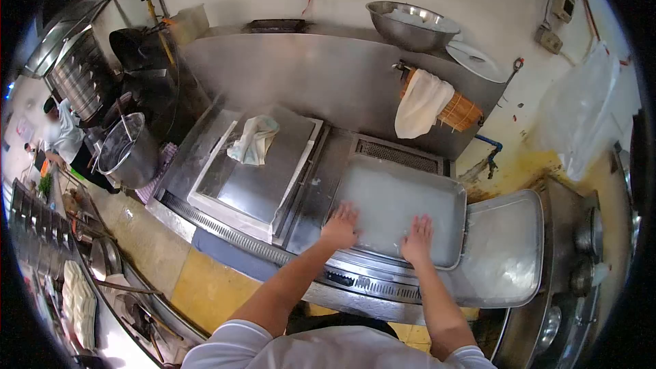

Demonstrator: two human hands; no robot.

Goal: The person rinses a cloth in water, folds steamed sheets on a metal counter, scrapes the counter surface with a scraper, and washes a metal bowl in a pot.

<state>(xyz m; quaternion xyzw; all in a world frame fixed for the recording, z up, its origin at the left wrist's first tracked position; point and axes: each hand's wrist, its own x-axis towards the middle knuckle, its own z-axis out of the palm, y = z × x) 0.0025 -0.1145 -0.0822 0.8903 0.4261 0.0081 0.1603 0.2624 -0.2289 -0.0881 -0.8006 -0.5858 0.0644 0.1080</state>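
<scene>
A large metal tray [465, 208] lies on the steel counter below me, covered by a pale, whitish, wet-looking layer [403, 195]. My left hand [341, 225] rests at the tray's near left corner, fingers stretched out and spread. Near the front edge, further right, my right hand [417, 236] lies with its fingers extended over the same layer. Neither hand holds anything. Whether the fingers press on the layer or only touch it, I cannot tell. Beside it on the right, a second tray [541, 246] carries a whitish, glossy film, partly overlapped by the first.
Left of the tray is a flat steel steamer lid [239, 198] with a crumpled cloth [256, 140]. A big bowl [413, 27] stands on the back ledge, above a hanging basket [459, 111] with a white cloth. A pot [130, 154] and another person [65, 133] are at far left.
</scene>
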